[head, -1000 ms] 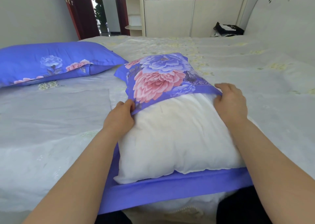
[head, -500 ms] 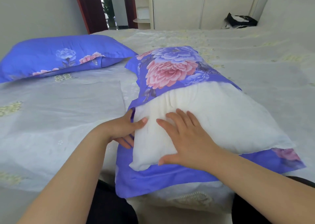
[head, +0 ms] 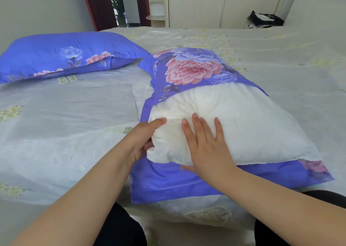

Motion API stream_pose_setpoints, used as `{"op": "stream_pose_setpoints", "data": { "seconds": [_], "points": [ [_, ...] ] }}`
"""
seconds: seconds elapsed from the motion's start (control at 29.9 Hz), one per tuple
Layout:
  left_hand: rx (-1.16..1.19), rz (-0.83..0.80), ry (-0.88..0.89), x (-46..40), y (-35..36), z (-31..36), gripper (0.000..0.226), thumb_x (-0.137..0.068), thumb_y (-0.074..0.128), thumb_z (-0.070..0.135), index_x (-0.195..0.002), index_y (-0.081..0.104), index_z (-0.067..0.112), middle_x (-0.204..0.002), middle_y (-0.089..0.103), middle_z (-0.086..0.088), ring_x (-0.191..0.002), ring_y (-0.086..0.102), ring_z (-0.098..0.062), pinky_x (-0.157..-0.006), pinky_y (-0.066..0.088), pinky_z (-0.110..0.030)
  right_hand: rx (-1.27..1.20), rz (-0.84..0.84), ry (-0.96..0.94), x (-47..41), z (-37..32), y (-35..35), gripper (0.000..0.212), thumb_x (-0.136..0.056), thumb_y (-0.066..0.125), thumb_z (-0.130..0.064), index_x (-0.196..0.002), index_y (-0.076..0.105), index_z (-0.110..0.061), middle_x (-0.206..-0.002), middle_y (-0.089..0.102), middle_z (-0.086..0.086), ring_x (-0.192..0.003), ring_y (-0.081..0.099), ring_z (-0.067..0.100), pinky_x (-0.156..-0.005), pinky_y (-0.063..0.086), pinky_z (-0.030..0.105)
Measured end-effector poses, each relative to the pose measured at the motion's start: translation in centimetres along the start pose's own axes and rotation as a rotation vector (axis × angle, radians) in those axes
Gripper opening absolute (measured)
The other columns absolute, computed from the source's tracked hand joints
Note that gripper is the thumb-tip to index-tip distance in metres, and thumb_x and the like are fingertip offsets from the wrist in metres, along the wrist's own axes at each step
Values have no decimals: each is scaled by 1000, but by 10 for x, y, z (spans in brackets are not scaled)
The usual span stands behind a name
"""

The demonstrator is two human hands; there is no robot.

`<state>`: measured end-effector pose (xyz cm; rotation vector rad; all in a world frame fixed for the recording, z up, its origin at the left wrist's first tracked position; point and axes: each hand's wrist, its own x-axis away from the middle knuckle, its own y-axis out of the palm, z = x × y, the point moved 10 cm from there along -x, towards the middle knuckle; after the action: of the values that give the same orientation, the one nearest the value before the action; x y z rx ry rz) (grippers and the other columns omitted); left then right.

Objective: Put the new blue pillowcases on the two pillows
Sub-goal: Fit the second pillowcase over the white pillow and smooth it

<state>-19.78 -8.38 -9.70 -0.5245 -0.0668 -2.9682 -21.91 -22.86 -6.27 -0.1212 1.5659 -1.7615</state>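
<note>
Task about half done: 1 covered pillow (head: 61, 55) lies finished; my left hand (head: 142, 139) grips, and my flat right hand (head: 204, 142) presses, the half-sheathed white pillow (head: 243, 122) into its blue floral pillowcase (head: 191, 65).

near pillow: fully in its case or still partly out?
Partly out. The far end of the white pillow is under the floral pillowcase; the near half lies bare.
</note>
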Motion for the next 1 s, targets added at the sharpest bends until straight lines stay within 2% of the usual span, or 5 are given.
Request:
{"op": "stream_pose_setpoints", "data": {
  "seconds": [0.1,0.23,0.4,0.53,1.0],
  "points": [
    [51,31,109,-4,6,15,41,-90,54,48,-84,60,9,-68,65,-8,-55,60,-20,-52,45,-23,-67,30,-6,-26,22,-7,56,-66,63,-29,-115,59,-3,-87,70,9,-77,66,28,-107,9,64],
    [87,-82,193,1,16,39,52,-98,29,51,-64,42,14,-63,66,-6,-59,65,-17,-47,42,-23,-635,-239,202,-55,76,-3,52,-91,32,-59,-130,54,-31,-127,61,-9,-122,52,13,-113,21,44],
    [-1403,14,357,-10,50,2,38,-96,33,48,-121,49,23,-122,56,6,-107,56,-21,-85,45,-37,-893,-253,287,-100,125,12,31,-87,62,-43,-112,64,-25,-113,64,-4,-106,58,11,-83,41,24],
    [-1672,188,389,-48,66,6,53,-100,27,43,-144,25,13,-134,49,-6,-112,55,-31,-74,41,-36,-921,-257,309,-137,157,23,41,-89,61,-41,-126,57,-25,-127,59,-2,-117,53,14,-97,39,28],
    [-1652,276,540,-82,81,33,38,-92,48,43,-114,44,12,-117,57,-8,-108,51,-26,-76,35,-36,-647,-284,252,-190,179,67,43,-92,57,-33,-130,52,-13,-131,55,9,-121,49,22,-87,30,19]
  ]
}}
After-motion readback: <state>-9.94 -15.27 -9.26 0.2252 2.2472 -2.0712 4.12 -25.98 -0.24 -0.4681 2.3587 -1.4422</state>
